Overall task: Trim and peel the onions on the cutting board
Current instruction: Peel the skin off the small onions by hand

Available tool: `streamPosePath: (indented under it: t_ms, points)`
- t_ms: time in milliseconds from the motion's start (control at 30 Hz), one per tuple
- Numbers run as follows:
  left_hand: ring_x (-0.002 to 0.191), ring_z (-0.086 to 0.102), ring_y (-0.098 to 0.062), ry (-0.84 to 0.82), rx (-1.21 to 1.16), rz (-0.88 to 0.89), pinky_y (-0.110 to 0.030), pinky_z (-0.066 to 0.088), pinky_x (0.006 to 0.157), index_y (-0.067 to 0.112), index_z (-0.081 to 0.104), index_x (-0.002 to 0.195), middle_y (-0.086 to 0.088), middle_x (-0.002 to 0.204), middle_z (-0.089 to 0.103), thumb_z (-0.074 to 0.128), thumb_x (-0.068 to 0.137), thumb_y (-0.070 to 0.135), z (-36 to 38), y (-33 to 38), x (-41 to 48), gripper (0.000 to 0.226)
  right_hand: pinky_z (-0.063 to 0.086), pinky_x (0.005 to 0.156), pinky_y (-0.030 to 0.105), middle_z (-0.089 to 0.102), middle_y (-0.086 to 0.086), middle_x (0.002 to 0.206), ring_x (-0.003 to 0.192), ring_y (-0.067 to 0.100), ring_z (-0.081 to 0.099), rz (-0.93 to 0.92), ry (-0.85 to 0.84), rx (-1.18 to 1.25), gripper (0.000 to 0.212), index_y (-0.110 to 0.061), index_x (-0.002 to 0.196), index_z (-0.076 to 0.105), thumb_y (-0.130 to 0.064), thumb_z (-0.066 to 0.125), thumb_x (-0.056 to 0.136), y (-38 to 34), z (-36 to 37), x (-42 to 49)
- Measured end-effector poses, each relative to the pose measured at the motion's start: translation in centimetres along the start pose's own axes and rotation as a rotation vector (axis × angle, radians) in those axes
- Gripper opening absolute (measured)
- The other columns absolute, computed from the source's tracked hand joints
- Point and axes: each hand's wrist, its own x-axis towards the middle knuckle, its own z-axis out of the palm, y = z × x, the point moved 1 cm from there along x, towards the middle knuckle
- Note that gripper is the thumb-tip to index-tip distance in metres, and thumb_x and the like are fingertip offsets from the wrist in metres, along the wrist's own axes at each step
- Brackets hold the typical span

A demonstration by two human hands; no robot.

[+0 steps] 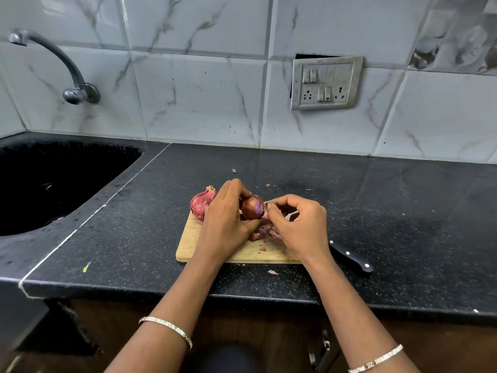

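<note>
My left hand [224, 222] grips a red onion [251, 208] above the wooden cutting board [188, 244]. A purple patch shows on the onion's right side where skin has come off. My right hand [298, 224] pinches a strip of onion skin [266, 208] at that side. A second, unpeeled red onion [201, 204] lies at the board's far left corner, behind my left hand. Loose onion peels [262, 232] lie on the board under my hands. A black-handled knife [351, 256] rests at the board's right edge, its blade mostly hidden by my right hand.
The board lies on a black speckled counter [390, 211]. A dark sink [48, 184] with a metal tap [70, 76] is at the left. A switch and socket panel [325, 83] is on the tiled wall. Small peel scraps [272, 272] dot the counter.
</note>
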Motion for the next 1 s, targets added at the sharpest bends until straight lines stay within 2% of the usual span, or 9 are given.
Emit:
streamPosePath:
  t_ms: [200,333,467,567,767,1000]
  points:
    - [0.087,0.055,-0.014,0.001,0.007,0.010,-0.038,0.052,0.070,0.019,0.050,0.097,0.005,0.097,0.057,0.089,0.071,0.017,-0.1,0.1,-0.1,0.047,0.041,0.052,0.011,0.071,-0.018,0.065,0.051,0.002,0.062,-0.004,-0.023,0.028,0.005,-0.022,0.081,0.083,-0.018,0.081,0.083,-0.1,0.0,-0.1]
    - [0.087,0.054,-0.012,-0.013,0.017,0.019,-0.038,0.053,0.071,0.020,0.049,0.096,0.005,0.097,0.057,0.089,0.070,0.018,0.0,0.2,0.0,0.048,0.051,0.052,0.026,0.068,-0.018,0.063,0.049,0.004,0.060,-0.002,0.001,0.024,0.007,-0.021,0.077,0.080,-0.017,0.081,0.082,0.0,0.1,-0.1]
    - [0.089,0.060,-0.011,-0.012,-0.028,0.015,-0.039,0.056,0.073,0.019,0.055,0.099,0.007,0.099,0.061,0.090,0.070,0.023,-0.1,0.1,0.0,0.046,0.037,0.058,0.014,0.065,-0.019,0.065,0.058,0.001,0.058,-0.050,0.038,-0.061,0.009,-0.021,0.074,0.077,-0.016,0.080,0.081,0.1,0.0,-0.1]
    - [0.091,0.062,-0.007,-0.013,-0.068,-0.006,-0.036,0.056,0.078,0.019,0.059,0.102,0.010,0.100,0.064,0.092,0.070,0.027,-0.2,0.0,0.1,0.047,0.037,0.060,0.016,0.069,-0.015,0.069,0.063,0.004,0.059,-0.052,0.051,-0.078,0.009,-0.022,0.074,0.076,-0.018,0.079,0.081,0.3,0.1,0.0]
    - [0.096,0.070,-0.010,-0.051,-0.229,-0.132,-0.041,0.063,0.074,0.026,0.057,0.105,0.010,0.105,0.067,0.096,0.068,0.025,0.2,-0.8,0.2,0.054,0.039,0.060,0.012,0.071,-0.014,0.072,0.066,0.004,0.062,-0.030,0.087,-0.067,0.009,-0.022,0.074,0.075,-0.018,0.078,0.082,0.6,0.1,0.1]
    - [0.098,0.071,-0.007,-0.094,-0.266,-0.115,-0.037,0.062,0.081,0.020,0.062,0.115,0.009,0.110,0.071,0.092,0.075,0.019,0.0,-0.6,0.2,0.050,0.052,0.068,0.033,0.070,-0.014,0.075,0.071,0.006,0.064,0.007,0.093,-0.098,0.008,-0.025,0.077,0.072,-0.024,0.074,0.085,0.9,0.1,0.1]
